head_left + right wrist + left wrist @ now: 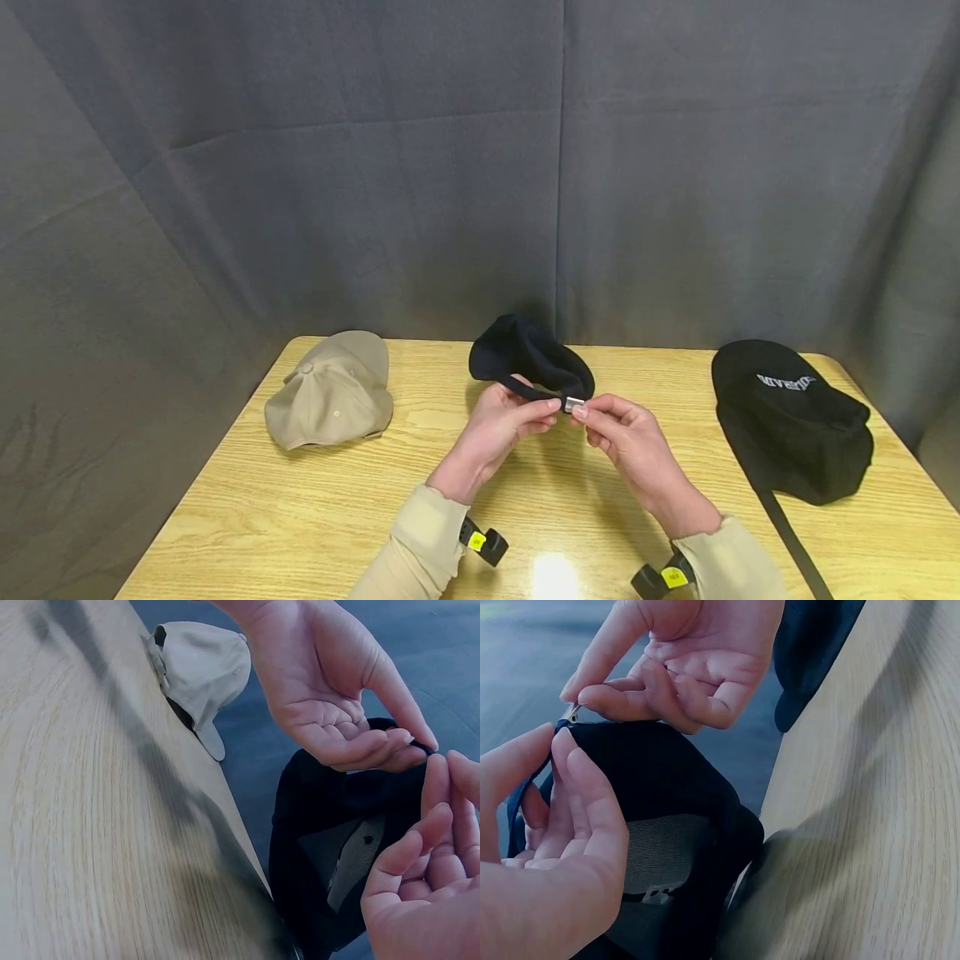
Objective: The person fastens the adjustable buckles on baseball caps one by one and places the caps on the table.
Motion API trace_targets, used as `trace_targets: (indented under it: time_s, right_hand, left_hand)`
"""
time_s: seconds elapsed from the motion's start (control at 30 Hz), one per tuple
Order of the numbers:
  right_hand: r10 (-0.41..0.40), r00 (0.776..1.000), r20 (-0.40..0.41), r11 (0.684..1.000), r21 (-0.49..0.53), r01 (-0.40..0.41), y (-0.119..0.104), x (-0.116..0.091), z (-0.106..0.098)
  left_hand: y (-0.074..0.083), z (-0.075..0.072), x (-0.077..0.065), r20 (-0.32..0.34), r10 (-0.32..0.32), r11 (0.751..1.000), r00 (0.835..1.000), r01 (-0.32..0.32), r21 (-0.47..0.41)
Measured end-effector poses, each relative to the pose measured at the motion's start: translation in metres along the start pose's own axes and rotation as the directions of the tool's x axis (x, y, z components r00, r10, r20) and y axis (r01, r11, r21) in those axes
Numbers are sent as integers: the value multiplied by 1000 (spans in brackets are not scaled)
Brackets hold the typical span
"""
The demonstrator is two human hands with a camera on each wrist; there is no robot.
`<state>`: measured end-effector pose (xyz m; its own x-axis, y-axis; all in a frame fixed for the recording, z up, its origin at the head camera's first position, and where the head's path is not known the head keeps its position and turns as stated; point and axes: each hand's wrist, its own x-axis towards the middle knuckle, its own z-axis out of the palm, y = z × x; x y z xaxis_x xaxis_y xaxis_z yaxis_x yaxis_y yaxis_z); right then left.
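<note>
Cap (pixel 527 352), dark, centre frame: left hand (pixel 498 425), closed to a pinch, holds strap (pixel 534 393); right hand (pixel 632 442) likewise pinches metal buckle (pixel 574 403). Beige cap (pixel 330 396) left, black cap (pixel 798 429) right on bench (pixel 300 525).

Desk (pixel 240 508) has a free lane between tan cap (pixel 330 392) and left grip (pixel 498 427), another between right grip (pixel 630 442) and black cap (pixel 802 429). Strap (pixel 791 535) from the black cap runs to the near side, bounding that second lane. Middle blocked: both grips close together at navy cap (pixel 528 354). Grey curtain (pixel 375 200) closes off the back, behind the caps.
</note>
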<state>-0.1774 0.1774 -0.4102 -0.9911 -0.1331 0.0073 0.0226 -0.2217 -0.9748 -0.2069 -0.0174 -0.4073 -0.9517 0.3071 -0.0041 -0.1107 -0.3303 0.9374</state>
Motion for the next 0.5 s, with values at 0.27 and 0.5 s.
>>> trace_targets:
  time_s: [0.27,0.5]
  right_hand:
    - [0,1000,4,1000,15,0,1,0,1]
    - [-9,1000,14,999,31,8,3,0,1]
  left_hand:
    - [-1,3,-1,-11,15,1000,1000,-15,15]
    - [-3,2,-2,17,24,999,1000,-25,45]
